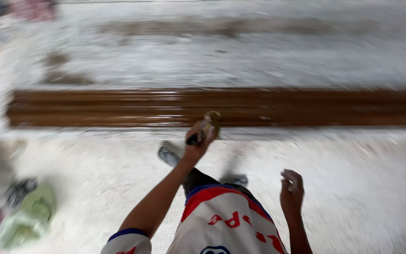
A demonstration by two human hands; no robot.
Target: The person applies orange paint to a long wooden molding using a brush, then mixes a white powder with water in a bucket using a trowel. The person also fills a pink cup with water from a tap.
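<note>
Brush, small, dark handle with a pale, wet-looking head [207, 126]: held in the left hand [198, 143], fingers wrapped round the handle, head pointing toward 12 o'clock from the knuckles. The frame is heavily smeared by motion, so the exact grip and the kind of head cannot be told for certain.

Plank, long, glossy brown, ribbed lengthwise [306, 107]: lies flat on the floor, running from 9 o'clock to 3 o'clock across the view. The brush head sits over its near edge, at or just above the surface; contact cannot be told through the blur.

Right hand [291, 190]: at 4 o'clock from the left hand, well apart, empty, fingers loosely curled, holding nothing, hanging over bare floor.

Floor, pale, dusty concrete with dark stains [344, 188]: carries the plank. A foot in a grey sandal [169, 155] shows at 8 o'clock from the left hand, close to the plank's near edge.

Cloth or bag, green, crumpled [27, 218]: at 8 o'clock, far off, beside dark oddments.

Risks, judged:
- The surface looks wet and shiny; a foot or the shirt hem drifting forward could mar it.
- Dust from the floor could be carried onto the gloss by the brush head if it dips past the near edge.
- Fast movement, as the blur suggests, could leave uneven strokes or drips onto the concrete.
- The free hand offers no steadying support.
</note>
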